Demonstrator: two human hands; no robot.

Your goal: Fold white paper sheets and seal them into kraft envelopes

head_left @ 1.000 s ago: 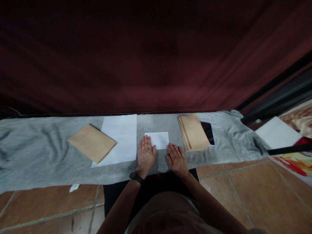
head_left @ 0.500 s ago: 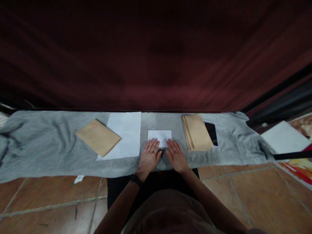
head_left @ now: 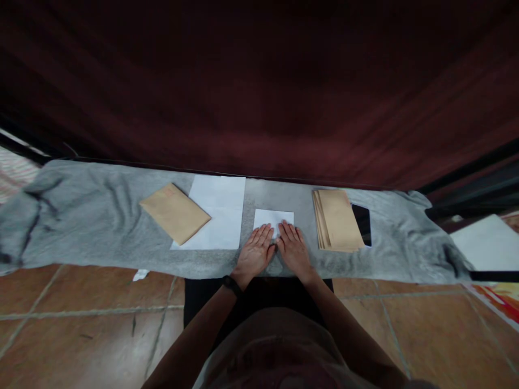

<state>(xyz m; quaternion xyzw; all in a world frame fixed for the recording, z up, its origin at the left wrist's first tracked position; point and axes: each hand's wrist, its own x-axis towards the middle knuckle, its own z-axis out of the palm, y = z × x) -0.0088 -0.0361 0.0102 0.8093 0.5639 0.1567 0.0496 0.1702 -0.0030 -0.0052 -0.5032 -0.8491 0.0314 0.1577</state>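
A small folded white paper (head_left: pixel 272 218) lies on a grey cloth (head_left: pixel 93 216) spread over the floor. My left hand (head_left: pixel 256 253) and my right hand (head_left: pixel 292 249) lie flat side by side on the paper's near half, fingers stretched out and thumbs almost touching. A dark band sits on my left wrist. To the left a larger white sheet (head_left: pixel 221 205) lies with a brown envelope (head_left: pixel 174 212) overlapping its left edge. Right of my hands sits a stack of brown envelopes (head_left: pixel 338 219).
A black phone (head_left: pixel 363 222) lies beside the envelope stack. A dark red curtain (head_left: pixel 259 86) hangs behind the cloth. Brown floor tiles (head_left: pixel 81 324) run along the near side, with a white scrap (head_left: pixel 140 274). White paper (head_left: pixel 486 240) lies at the far right.
Both hands have slid inward from the sides of the small paper and now rest together on its near part. The view has shifted, so everything sits a little further right.
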